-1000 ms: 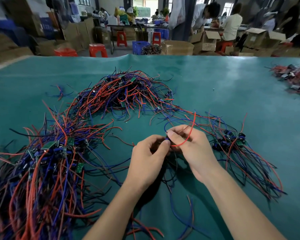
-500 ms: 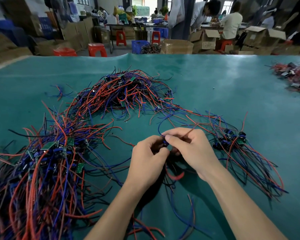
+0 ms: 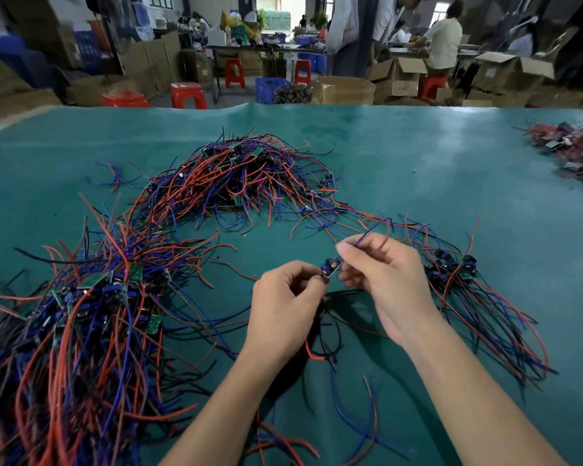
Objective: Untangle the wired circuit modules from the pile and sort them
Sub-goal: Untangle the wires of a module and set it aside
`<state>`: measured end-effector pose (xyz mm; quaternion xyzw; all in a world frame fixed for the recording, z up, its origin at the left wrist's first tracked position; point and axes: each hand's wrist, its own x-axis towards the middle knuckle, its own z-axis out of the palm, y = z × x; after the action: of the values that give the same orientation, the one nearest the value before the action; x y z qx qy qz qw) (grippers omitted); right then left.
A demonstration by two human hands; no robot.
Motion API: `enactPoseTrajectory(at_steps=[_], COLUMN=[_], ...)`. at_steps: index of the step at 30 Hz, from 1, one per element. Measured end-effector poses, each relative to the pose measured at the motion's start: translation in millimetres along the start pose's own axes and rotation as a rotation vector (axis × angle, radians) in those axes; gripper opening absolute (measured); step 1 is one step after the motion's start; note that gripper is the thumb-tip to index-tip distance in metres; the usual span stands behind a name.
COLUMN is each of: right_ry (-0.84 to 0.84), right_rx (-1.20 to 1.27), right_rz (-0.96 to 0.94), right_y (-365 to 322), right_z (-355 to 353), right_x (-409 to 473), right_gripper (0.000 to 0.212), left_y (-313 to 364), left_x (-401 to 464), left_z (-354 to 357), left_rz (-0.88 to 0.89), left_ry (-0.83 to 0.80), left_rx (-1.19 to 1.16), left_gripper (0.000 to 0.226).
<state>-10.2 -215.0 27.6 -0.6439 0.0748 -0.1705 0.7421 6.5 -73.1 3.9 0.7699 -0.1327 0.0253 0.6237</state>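
On the green table cover (image 3: 418, 156), my left hand (image 3: 285, 307) pinches a small circuit module (image 3: 330, 266) by its near end. Just right of the module, my right hand (image 3: 384, 280) pinches a blue wire (image 3: 366, 237) that sticks up from its fingertips. The module's red and black wires (image 3: 320, 334) hang down between my wrists. A large tangled pile of red, blue and black wired modules (image 3: 74, 331) lies at the left. A second tangled pile (image 3: 243, 183) sits further back, at the centre. A combed-out bundle of modules (image 3: 458, 267) lies right of my right hand.
Another heap of modules (image 3: 572, 149) sits at the table's far right edge. Loose wires (image 3: 360, 422) lie on the cover between my forearms. Beyond the table stand red stools (image 3: 187, 95), cardboard boxes (image 3: 344, 90) and people working at benches.
My hands have lifted and parted slightly, so the module now shows between them. The red wire looped over my right fingers has dropped below, and a blue wire stands in my right fingertips.
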Motion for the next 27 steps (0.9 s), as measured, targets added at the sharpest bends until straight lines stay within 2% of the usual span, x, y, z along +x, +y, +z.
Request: enactPoseTrajectory(at_steps=[6,10,12,16,19,21,23,24,27], right_ry=[-0.044,-0.059,-0.009,0.115,0.128,0.209,0.315,0.376,0.526], right_rx=[0.189,0.278,0.157,-0.458,-0.599,-0.636,-0.6,-0.526,-0.107], right_rz=[0.189,0.256,0.198,-0.134,-0.226,-0.243,-0.253,-0.241,-0.138], right_y=[-2,-1,2,5,5,2,-3,-5,-12], right_z=[5,5,2,-13,-24,-31,-39,-44,-54], right_x=[-4,-5,-3,6,9,11,14,16,18], right_gripper=[0.005,0.012,0.017,0.02,0.03,0.029,0.02,0.022,0.025], left_y=[0,2,2,4,5,6,6,6,5], left_x=[-2,-2,-3,-4,-4,-3,-4,-4,-4], left_z=[-1,-1,-1,1,2,2,2,1,1], left_rz=[0.031,0.07,0.065,0.057,0.065,0.058,0.049,0.048,0.061], left_ry=[0.004,-0.004,-0.012,-0.044,-0.07,-0.074,-0.076,-0.078,-0.09], left_rx=[-0.015,-0.014,0.001,0.022,0.047,0.047,0.04,0.036,0.047], left_gripper=[0.02,0.015,0.016,0.018,0.019,0.019,0.018,0.017,0.017])
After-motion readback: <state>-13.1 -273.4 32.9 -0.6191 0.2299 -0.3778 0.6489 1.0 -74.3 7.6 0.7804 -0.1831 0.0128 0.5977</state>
